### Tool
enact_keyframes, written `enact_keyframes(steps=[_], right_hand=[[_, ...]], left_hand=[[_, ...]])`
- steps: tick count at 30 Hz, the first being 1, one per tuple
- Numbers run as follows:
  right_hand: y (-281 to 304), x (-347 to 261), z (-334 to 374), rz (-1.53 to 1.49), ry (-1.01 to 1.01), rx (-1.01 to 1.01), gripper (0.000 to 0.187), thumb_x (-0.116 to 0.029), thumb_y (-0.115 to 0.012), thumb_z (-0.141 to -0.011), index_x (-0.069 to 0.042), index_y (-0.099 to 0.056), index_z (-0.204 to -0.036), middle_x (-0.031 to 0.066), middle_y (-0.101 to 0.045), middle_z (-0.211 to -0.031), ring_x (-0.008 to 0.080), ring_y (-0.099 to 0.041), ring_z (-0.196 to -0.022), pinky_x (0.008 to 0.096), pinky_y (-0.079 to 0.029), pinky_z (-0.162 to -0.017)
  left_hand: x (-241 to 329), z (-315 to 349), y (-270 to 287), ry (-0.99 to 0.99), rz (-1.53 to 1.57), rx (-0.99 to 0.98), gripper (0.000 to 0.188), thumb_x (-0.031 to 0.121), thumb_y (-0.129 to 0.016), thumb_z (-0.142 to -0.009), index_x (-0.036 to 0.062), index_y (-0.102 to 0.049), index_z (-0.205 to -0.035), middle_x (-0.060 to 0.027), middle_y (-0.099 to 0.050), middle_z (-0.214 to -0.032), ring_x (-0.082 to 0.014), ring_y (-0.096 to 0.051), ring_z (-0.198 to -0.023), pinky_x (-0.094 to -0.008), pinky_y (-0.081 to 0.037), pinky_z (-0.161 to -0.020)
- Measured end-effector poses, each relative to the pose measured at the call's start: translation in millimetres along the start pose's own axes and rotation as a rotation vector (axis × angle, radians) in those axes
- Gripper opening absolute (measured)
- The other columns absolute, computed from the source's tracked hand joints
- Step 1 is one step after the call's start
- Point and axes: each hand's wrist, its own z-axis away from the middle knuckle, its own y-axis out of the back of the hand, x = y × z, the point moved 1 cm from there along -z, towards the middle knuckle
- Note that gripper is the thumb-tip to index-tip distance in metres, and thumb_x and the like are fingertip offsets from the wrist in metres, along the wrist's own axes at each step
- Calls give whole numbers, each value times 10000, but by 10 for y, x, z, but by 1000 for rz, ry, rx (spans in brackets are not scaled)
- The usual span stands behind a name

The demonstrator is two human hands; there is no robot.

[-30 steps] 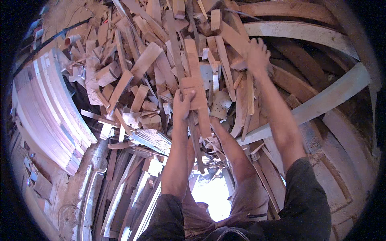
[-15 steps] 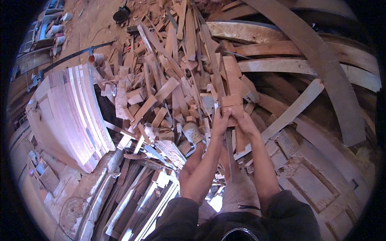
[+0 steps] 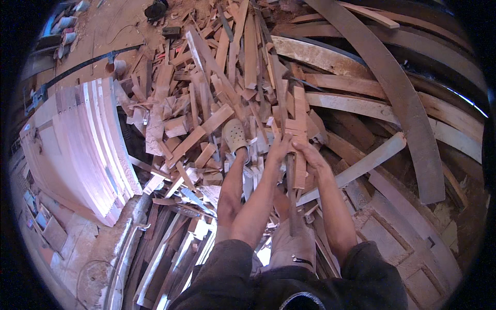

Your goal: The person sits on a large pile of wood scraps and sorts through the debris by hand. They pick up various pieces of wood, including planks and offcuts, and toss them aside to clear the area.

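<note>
Both hands are out in front of me over a heap of wood offcuts. My left hand [image 3: 279, 148] and my right hand [image 3: 311, 155] are close together, fingers closed on the near end of a short reddish-brown wooden block [image 3: 296, 125]. A longer narrow plank [image 3: 299, 179] lies in line under the block, showing above and below it. Beside my left hand a thin dark board [image 3: 293, 219] runs back toward my knees. My fingertips are partly hidden, so the exact grip is unclear.
My foot in a pale clog [image 3: 235, 135] stands on the offcuts. A stack of curved boards [image 3: 77, 150] is at left. Long curved planks [image 3: 398, 93] cross at right, near a pale slanting batten [image 3: 367, 164]. A panelled wooden door [image 3: 398, 232] lies at lower right.
My clogged foot has moved forward onto the heap, and my leg now shows more. The view has shifted slightly. Both hands stay together on the wooden block.
</note>
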Motion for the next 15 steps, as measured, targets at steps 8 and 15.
enact_keyframes(steps=[8, 15], right_hand=[[-841, -69, -906, 127, 211, -86, 537, -209, -634, -840, -11, -424, -1294, 71, -561, -1144, 171, -535, -1058, 298, -458, -886], [-1221, -811, -1284, 463, 157, -89, 662, -404, -591, -864, -52, -342, -1366, 103, -502, -1230, 222, -481, -1138, 394, -412, -940]], left_hand=[[911, -425, 953, -79, -567, 192, 512, 420, -551, -888, -37, -573, -1118, -133, -637, -1017, -202, -593, -926, -335, -458, -826], [1700, -744, 981, -112, -602, 265, 540, 456, -595, -861, -38, -599, -1079, -107, -660, -947, -186, -625, -795, -310, -493, -711]])
